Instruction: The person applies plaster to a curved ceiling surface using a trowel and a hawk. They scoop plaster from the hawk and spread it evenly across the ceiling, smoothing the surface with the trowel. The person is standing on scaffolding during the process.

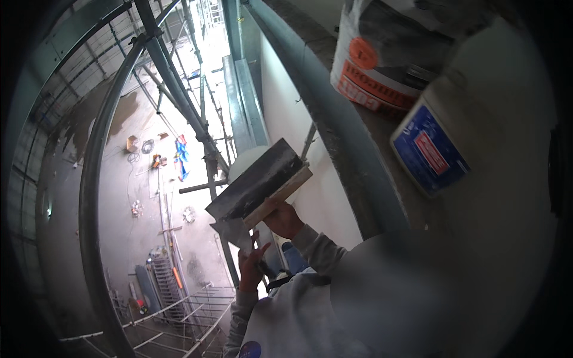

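While the right hand (285, 219) grips the pale back edge of a wide, dark-faced blade (253, 185), the left hand (252, 271), just nearer and to the left, curls its fingers round a small grey scraper (234, 231). Its blade overlaps the wide one's near left corner; whether they touch, I cannot tell. Left of both tools stands a curved scaffold tube (89, 179), with a floor (113, 209) far below. To the right sit a blue-labelled container (431, 149) and, farther off, an orange-labelled bucket (382, 59).
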The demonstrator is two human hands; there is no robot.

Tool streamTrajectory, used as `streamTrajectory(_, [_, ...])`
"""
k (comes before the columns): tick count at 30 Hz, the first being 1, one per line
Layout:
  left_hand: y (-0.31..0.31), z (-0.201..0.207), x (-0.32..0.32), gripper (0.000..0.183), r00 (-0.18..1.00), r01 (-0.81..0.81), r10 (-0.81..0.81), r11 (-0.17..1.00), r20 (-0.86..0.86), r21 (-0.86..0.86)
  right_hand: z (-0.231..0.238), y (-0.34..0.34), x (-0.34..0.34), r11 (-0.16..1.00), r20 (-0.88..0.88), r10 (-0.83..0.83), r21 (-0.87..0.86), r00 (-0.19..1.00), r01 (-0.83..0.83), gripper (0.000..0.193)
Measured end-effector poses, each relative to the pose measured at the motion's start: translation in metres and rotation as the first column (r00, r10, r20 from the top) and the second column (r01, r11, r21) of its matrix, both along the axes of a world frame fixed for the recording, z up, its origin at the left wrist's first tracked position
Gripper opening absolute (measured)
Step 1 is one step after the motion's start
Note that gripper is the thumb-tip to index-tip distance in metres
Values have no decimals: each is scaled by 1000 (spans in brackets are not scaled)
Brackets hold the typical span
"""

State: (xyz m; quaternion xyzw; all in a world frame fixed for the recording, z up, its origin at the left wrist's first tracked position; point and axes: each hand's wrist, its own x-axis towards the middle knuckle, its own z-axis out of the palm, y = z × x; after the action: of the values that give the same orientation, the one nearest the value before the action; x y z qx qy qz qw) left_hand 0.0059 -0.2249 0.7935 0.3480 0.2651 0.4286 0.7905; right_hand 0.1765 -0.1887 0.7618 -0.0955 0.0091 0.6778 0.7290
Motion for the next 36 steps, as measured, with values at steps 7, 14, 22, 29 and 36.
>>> streamTrajectory(7, [70,-26,27,21,955,-239,258,962,149,-133,6,40,10,986,457,156,-20,876,-166,21])
streamTrajectory(14, [139,-41,-6,40,957,-288,283,948,55,135,173,-3,82,992,860,117,-73,-497,108,36])
streamTrajectory(22, [167,-89,-16,46,965,-154,196,962,-177,225,369,-171,155,233,560,317,736,-765,635,35])
streamTrajectory(29, [162,-78,11,30,982,-188,186,967,-30,-170,370,-243,222,71,726,371,600,-579,797,39])
streamTrajectory(36, [164,-92,-4,32,971,-182,197,977,-136,114,427,-215,183,-56,853,118,517,-509,854,40])
